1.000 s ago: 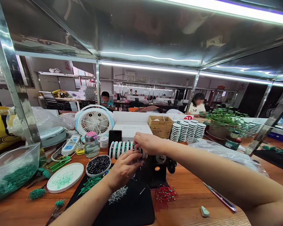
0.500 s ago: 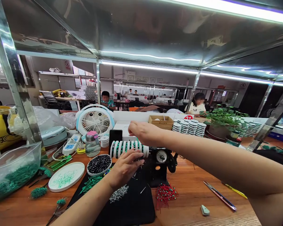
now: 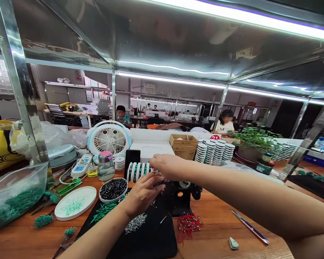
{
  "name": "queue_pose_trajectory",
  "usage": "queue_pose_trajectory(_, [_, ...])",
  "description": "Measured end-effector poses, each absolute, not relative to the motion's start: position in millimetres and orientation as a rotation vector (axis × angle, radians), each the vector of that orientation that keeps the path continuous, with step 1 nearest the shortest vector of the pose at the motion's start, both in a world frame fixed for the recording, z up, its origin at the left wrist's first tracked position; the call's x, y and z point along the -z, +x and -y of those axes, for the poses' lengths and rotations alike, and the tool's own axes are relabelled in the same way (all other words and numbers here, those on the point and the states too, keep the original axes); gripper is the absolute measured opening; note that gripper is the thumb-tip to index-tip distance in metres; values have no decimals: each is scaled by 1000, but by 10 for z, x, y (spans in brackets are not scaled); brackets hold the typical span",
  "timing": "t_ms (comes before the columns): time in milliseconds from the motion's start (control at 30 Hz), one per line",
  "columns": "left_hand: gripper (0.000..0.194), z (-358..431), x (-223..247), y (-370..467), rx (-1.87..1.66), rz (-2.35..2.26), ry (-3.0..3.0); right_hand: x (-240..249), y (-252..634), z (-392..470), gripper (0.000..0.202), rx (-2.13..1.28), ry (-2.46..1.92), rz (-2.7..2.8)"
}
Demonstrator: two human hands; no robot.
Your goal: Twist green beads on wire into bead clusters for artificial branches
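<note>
A row of white spools (image 3: 137,172) wound with green and black beaded cord sits side by side on a black machine with a dial (image 3: 184,194). My left hand (image 3: 144,190) is at the front of the row, its fingers bent and drawn together; what they pinch, if anything, is hidden. From the right my right hand (image 3: 167,166) reaches over the top of the spools with its fingers closed downward, covering the row's right end. Below them, small silver metal pieces (image 3: 136,223) lie on a black mat (image 3: 151,244) beside green tube-like pieces (image 3: 104,213).
Left are a bowl of black beads (image 3: 113,190), a white plate (image 3: 83,208) with green strands, a bottle (image 3: 106,171) and a fan (image 3: 109,140). Red beaded strands (image 3: 189,223), tweezers (image 3: 250,227) and a small clip (image 3: 233,243) lie right. Spool stacks (image 3: 214,153) stand behind.
My right hand has come down from above the spools onto the row's right end. My left hand stays nearly in place at the front.
</note>
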State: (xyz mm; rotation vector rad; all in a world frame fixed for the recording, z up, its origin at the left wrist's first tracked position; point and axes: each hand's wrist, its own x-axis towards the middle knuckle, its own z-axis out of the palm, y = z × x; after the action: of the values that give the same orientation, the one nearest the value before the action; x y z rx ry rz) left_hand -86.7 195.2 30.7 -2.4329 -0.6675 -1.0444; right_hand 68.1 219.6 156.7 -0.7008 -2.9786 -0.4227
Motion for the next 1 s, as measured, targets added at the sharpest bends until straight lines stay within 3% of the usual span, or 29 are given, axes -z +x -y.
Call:
queue_pose_trajectory(167, [25,-1949,-310,-875,1034,683,-2435,-1547,640,-2148,11,549,-683,2965])
queue_pose_trajectory(467, [24,-1937,-340,-858,1037,696,-2443,-1502,546,-2084,14,711,-661,2967])
queue_pose_trajectory(600, [27,-1930,-337,-876,1032,690,-2483,-1796,613,-1970,16,517,-689,2765])
queue_pose_trajectory(700, [29,-1922,-346,-895,1028,678,-2527,-1903,812,-1763,15,89,-802,2723])
queue_pose_trajectory(800, [26,-1921,-414,-895,1048,684,-2575,-1548,970,-1568,13,-306,-985,2933])
queue_pose_trajectory(1000, [18,-1976,-766,-820,1132,878,-2666,-379,699,-1583,33,-33,-1133,2983])
